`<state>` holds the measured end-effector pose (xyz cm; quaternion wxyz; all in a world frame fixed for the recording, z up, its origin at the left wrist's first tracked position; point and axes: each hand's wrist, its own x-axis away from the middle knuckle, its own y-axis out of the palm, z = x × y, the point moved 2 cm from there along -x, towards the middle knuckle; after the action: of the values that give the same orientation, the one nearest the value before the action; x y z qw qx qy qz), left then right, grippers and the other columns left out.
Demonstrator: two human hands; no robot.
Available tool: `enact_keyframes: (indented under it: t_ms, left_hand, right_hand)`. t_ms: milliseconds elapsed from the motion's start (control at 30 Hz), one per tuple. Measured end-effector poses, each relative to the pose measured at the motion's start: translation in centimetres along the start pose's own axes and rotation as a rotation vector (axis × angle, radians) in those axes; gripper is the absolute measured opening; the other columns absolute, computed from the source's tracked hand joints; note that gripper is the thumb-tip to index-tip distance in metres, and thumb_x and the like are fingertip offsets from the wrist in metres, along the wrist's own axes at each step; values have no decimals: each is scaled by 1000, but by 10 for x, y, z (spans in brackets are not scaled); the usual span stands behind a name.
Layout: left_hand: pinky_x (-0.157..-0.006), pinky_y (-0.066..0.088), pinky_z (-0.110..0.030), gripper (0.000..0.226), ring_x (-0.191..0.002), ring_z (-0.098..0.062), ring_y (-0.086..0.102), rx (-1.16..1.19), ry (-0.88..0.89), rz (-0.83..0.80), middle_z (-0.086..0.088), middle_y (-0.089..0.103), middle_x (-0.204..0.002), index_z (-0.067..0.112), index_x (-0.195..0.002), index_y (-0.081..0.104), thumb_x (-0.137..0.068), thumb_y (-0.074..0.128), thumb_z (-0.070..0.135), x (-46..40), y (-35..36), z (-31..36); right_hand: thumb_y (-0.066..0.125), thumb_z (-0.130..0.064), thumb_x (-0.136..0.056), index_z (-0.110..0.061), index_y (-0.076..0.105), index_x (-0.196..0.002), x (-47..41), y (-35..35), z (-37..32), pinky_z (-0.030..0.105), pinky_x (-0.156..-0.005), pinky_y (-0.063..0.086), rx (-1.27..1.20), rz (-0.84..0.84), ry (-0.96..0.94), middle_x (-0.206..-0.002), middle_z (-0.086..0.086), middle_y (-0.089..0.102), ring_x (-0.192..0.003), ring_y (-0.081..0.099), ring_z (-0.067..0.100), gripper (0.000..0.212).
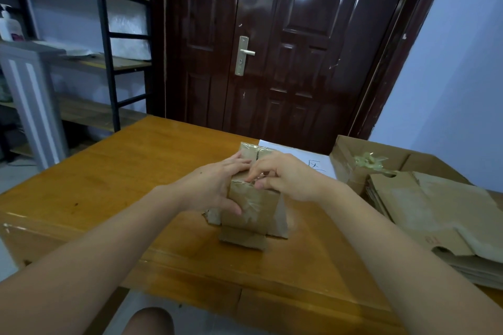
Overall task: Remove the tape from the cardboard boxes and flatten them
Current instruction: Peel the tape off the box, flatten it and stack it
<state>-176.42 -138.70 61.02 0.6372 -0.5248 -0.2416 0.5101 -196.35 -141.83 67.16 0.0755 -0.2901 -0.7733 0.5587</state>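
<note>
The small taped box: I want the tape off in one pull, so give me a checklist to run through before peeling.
1. Left hand steadies the small box: ok.
2. Right hand pinches the tape at the top seam: ok.
3. Tape end fully lifted: cannot tell.
4. Box rests on the table: ok.
5. Bottom flaps already free: ok, they splay out.
6. Open carton for tape scraps nearby: ok.
</note>
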Motion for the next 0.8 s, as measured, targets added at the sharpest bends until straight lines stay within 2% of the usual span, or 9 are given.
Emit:
enact_keyframes:
  t_ms: [67, 133, 233, 300, 467, 533, 667, 733, 800]
  left_hand:
    - [-127, 20, -36, 113, -157, -1, 0, -13, 3, 1, 22, 12, -170, 35, -165, 21, -75, 88, 50, 3, 1, -1]
    - [-127, 25, -37, 110, -156, -4, 12, 3, -8, 30, 24, 14, -168, 37, -163, 24, -75, 89, 48, 6, 4, -1]
    - [-122, 34, -39, 109, -150, -7, 28, 29, -24, 52, 24, 23, -166, 37, -162, 28, -74, 90, 46, 7, 4, -1]
    - [-118, 38, -38, 109, -147, -8, 33, 13, -23, 48, 25, 25, -165, 38, -162, 28, -73, 90, 49, 5, 3, -2]
    - [-109, 42, -33, 108, -143, -6, 39, -55, -7, 84, 32, 23, -163, 47, -159, 25, -72, 86, 60, 4, 3, -8]
    - [-109, 43, -34, 108, -142, -6, 40, -59, 7, 95, 33, 24, -163, 48, -159, 24, -71, 85, 63, 4, 4, -9]
    - [-111, 43, -35, 109, -143, -4, 38, -57, 13, 107, 33, 25, -162, 46, -159, 25, -70, 84, 66, 5, 4, -10]
    - [-113, 40, -34, 109, -144, -4, 37, -57, 7, 109, 33, 24, -163, 45, -160, 25, -70, 84, 66, 5, 5, -11]
    - [-114, 39, -34, 109, -144, -3, 37, -46, 1, 112, 32, 25, -163, 44, -160, 26, -70, 84, 65, 5, 6, -10]
  right_hand:
    - [75, -16, -90, -19, 77, -101, -5, 4, 0, 13, -79, 41, -21, 1, 24, -101, -11, 67, -91, 54, -2, 12]
    - [75, -18, -90, -19, 74, -97, -10, 7, -2, 21, -78, 45, -38, -25, 55, -95, -12, 65, -85, 55, 4, 7]
    - [71, -19, -93, -18, 68, -96, -15, 7, -5, 27, -78, 47, -23, -93, 107, -95, -6, 65, -81, 55, 6, 4]
    - [66, -21, -97, -19, 64, -96, -18, 4, -6, 30, -81, 48, 25, -157, 131, -99, 0, 66, -86, 57, 10, 3]
    - [58, -20, -101, -28, 53, -86, -21, 2, -14, 36, -88, 48, 115, -282, 137, -100, -7, 55, -93, 54, 15, 18]
    - [57, -17, -101, -24, 53, -87, -18, 3, -15, 37, -87, 49, 101, -273, 134, -102, -3, 54, -93, 55, 18, 16]
    - [58, -15, -100, -17, 53, -89, -12, 5, -18, 23, -80, 37, 117, -235, 94, -99, -4, 49, -87, 42, 2, 12]
    - [58, -17, -100, -15, 52, -89, -10, 9, -20, 22, -79, 34, 169, -190, 66, -98, -3, 47, -87, 39, 4, 13]
    - [59, -15, -98, -14, 50, -87, -9, 16, -22, 27, -82, 37, 250, -108, 28, -96, -1, 47, -89, 38, 11, 14]
